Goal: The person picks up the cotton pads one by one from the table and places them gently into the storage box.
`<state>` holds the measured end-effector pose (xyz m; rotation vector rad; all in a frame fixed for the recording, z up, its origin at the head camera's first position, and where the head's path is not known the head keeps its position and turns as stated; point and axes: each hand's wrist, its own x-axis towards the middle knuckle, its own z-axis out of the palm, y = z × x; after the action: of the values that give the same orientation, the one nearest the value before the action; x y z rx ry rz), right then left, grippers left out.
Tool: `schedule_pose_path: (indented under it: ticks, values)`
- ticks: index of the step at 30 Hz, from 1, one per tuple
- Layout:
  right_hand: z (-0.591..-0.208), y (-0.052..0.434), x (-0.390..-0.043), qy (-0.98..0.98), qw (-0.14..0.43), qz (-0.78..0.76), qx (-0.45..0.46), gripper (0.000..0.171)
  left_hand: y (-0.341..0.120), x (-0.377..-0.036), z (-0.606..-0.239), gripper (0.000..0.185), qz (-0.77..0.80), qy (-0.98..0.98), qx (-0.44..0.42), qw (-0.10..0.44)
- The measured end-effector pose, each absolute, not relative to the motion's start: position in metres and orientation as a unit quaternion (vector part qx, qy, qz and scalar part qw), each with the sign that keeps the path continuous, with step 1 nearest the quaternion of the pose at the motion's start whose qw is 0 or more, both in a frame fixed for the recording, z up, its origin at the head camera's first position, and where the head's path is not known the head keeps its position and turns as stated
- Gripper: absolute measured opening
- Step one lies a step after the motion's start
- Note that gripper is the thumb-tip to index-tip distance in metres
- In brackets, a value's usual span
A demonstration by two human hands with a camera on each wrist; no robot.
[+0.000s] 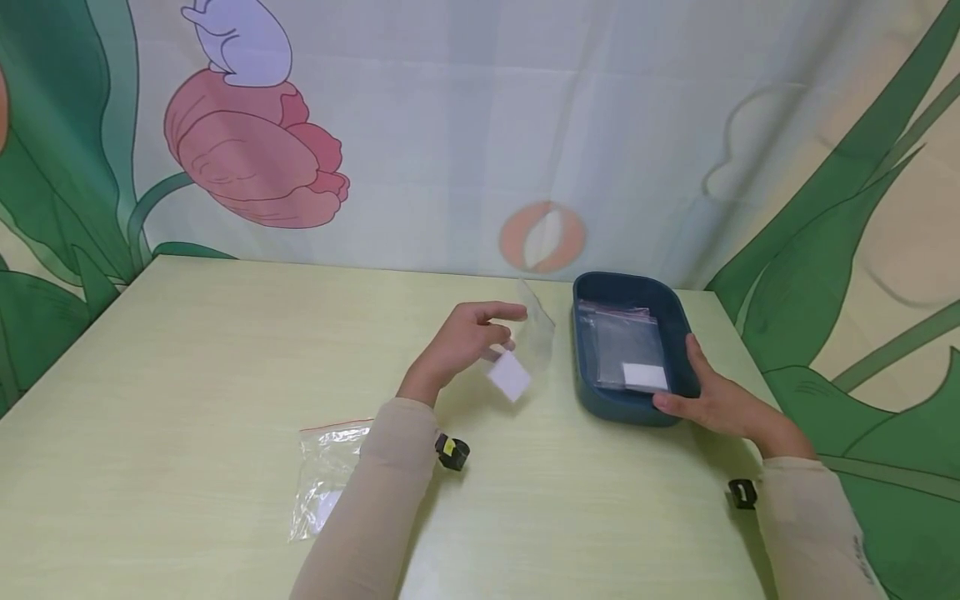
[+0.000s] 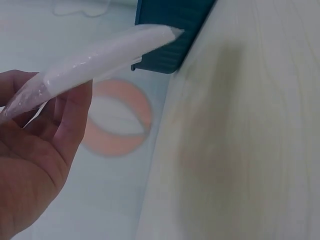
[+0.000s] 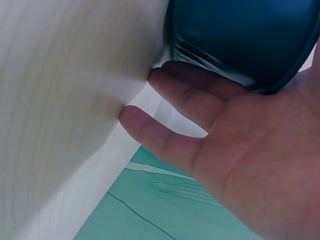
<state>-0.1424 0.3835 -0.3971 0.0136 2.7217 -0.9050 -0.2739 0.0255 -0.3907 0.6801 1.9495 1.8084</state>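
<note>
My left hand [image 1: 480, 333] holds a clear zip bag [image 1: 528, 350] with a white square pad inside, lifted above the table just left of the blue tray [image 1: 585, 367]. In the left wrist view the bag [image 2: 100, 60] lies pinched between thumb and fingers [image 2: 70, 115]. My right hand [image 1: 705, 392] grips the tray's near right corner, thumb over the rim. The right wrist view shows the fingers [image 3: 185, 100] against the tray's dark wall [image 3: 240, 40]. Inside the tray lies another clear bag [image 1: 626, 346] with a white pad.
One more clear zip bag [image 1: 326, 475] with a red seal lies on the pale green table [image 1: 187, 350] beside my left forearm. A printed curtain hangs behind the table's far edge. The table's right edge runs close to the tray.
</note>
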Motion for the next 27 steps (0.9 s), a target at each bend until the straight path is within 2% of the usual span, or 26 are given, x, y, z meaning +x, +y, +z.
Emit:
schedule_pose_path:
  ticks: [15, 27]
  values:
    - [-0.399, 0.386, -0.142, 0.941, 0.138, -0.309, 0.014, 0.12, 0.024, -0.268, -0.377, 0.04, 0.7, 0.643, 0.228, 0.21]
    - [-0.398, 0.378, -0.143, 0.942, 0.14, -0.305, -0.002, 0.121, 0.022, -0.267, -0.374, 0.054, 0.713, 0.621, 0.246, 0.215]
